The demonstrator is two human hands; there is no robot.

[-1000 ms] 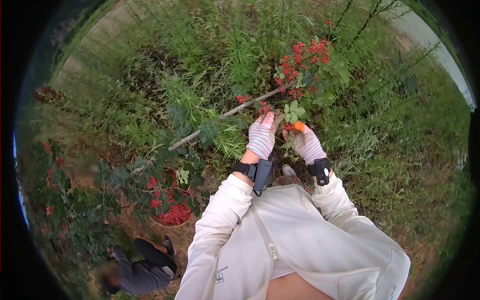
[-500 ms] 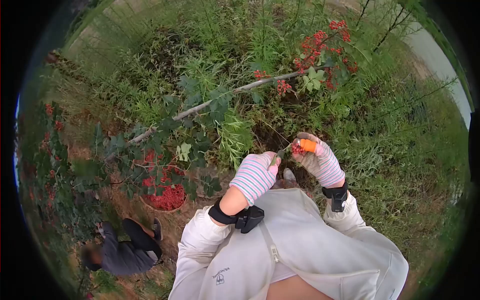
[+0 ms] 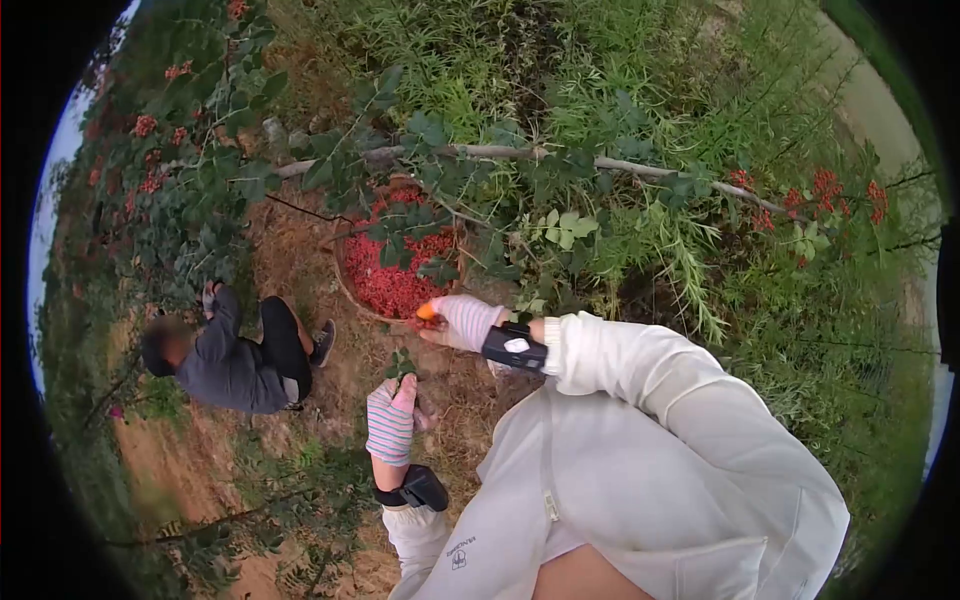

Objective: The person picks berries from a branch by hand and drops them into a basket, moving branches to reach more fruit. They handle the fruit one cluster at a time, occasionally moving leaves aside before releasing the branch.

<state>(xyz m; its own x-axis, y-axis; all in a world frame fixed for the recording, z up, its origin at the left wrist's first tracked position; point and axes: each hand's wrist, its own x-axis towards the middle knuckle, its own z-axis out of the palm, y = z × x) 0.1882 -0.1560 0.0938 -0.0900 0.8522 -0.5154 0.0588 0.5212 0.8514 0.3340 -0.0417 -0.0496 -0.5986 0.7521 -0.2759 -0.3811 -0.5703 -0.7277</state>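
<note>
My right hand (image 3: 458,322), in a striped glove with an orange cap on a digit, is at the near rim of a round basket (image 3: 345,283). A few red berries (image 3: 431,322) show between its curled fingers; part of the grip is hidden. The basket holds a heap of small red berries (image 3: 395,285). My left hand (image 3: 391,420), also in a striped glove, is closed around a small green leafy sprig (image 3: 400,366), lower left of the basket and apart from it.
A long thin branch (image 3: 480,151) with leaves crosses above the basket, with red berry clusters (image 3: 828,192) at its right end. Another person (image 3: 245,360) crouches at the left beside leafy bushes. Weeds and dry soil surround us.
My view has swung left. My right hand has moved from beside the left hand to the basket with the berries. My left hand has moved left and down, now holding a leafy sprig.
</note>
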